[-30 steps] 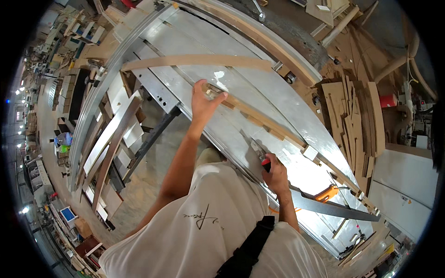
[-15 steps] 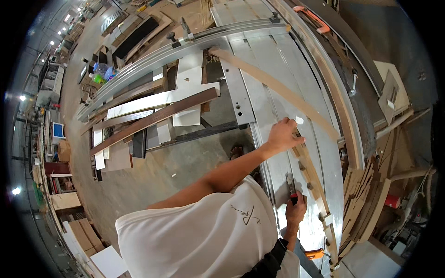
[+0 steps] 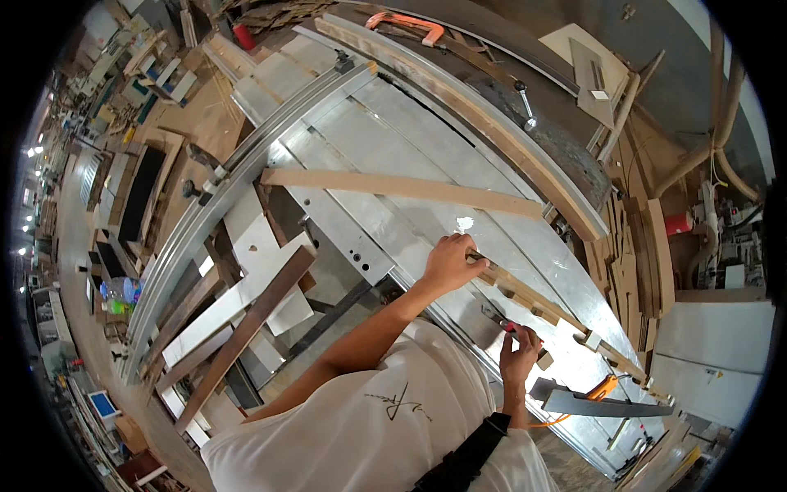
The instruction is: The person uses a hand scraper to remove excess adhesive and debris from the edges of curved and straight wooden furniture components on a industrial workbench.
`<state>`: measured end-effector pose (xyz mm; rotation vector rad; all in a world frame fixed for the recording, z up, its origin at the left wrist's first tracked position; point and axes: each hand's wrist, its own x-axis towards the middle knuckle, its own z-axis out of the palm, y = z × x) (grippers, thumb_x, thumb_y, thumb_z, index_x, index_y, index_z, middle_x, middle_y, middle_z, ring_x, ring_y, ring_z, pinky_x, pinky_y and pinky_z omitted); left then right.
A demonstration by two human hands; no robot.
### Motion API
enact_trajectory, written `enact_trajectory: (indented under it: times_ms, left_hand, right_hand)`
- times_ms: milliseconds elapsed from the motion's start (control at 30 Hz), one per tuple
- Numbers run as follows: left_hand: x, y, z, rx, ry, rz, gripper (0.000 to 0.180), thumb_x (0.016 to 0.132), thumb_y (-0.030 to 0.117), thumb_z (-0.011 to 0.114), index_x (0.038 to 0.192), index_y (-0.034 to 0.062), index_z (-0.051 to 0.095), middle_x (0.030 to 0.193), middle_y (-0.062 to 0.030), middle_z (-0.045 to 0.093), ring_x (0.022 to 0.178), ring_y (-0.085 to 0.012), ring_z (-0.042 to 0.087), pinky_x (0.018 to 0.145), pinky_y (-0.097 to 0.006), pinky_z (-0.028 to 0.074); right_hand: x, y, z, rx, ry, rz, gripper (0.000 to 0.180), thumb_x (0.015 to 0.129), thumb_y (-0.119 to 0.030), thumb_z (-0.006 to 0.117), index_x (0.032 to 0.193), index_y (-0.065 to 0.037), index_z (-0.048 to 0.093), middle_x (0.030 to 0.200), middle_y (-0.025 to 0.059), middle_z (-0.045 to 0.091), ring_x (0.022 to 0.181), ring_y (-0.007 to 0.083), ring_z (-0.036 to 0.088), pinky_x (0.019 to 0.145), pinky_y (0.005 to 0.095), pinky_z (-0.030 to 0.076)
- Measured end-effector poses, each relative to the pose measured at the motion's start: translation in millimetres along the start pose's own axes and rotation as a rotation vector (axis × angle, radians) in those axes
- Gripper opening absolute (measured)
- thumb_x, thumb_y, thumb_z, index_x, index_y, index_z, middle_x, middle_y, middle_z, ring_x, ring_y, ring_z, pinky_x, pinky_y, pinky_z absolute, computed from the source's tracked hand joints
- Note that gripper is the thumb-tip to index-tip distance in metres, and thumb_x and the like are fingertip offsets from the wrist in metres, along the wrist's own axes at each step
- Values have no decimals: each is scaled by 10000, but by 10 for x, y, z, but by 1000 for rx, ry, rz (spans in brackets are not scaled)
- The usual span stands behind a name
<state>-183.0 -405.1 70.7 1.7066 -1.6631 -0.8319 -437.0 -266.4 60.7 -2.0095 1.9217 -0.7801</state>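
Note:
My left hand (image 3: 451, 264) is closed over the near end of a long, narrow wooden strip (image 3: 525, 293), its thumb and fingertips pinching there. Small blocks sit at intervals along that strip, which lies slantwise on a grey metal machine table (image 3: 418, 156). Lower and to the right, my right hand (image 3: 520, 354) grips a red-handled tool (image 3: 510, 326) whose flat metal blade points toward the left hand. Its exact kind is too small to make out. A small wooden block (image 3: 545, 359) shows beside the right-hand fingers. A flat brown board (image 3: 402, 185) lies across the table beyond both hands.
A metal fence rail (image 3: 238, 156) with clamps crosses the left side. Boards, including a dark brown one (image 3: 246, 336), lie beyond the table edge. At right are a grey bar (image 3: 607, 406) and an orange tool (image 3: 602, 387) with a cord. An orange clamp (image 3: 410, 26) lies far off.
My view has turned to the right, so the table and strip appear rotated and more of the right end shows. Both hands keep their holds on the strip and the red-handled tool.

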Motion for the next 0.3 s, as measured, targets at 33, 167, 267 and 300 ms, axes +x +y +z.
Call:
enact_trajectory:
  times_ms: [33,167,267,300]
  left_hand:
    - [2,-62,-6,-20,-17,17,350,829,354,793,987,69,665,1002,-121,704,1001,-335,665,866,-451,525]
    - [23,-119,-48,-88,-106,32,265,907,291,721,1014,59,648,989,-129,703,976,-330,669,872,-454,522]
    - [10,-153,-81,-220,-109,18,194,936,233,655,1009,54,641,1015,-143,707,969,-348,678,867,-456,525]
    - [15,-138,-71,-221,-103,17,194,936,233,655,1009,54,641,1015,-143,707,969,-348,678,867,-456,525]
  right_hand:
    - [-5,-65,-16,36,34,11,297,791,-17,734,1078,-77,684,1074,133,683,1047,357,620,934,509,447]
    - [236,-449,-181,-161,210,-51,335,862,-88,715,1185,-11,673,1175,184,684,1133,396,606,1032,514,414]
    - [420,-500,-102,-229,1,7,627,887,-253,732,1434,-35,517,1483,192,510,1412,372,419,1153,585,295]
    - [496,-491,-25,-250,-71,18,714,890,-296,736,1499,-45,463,1562,185,448,1486,362,351,1176,619,261]
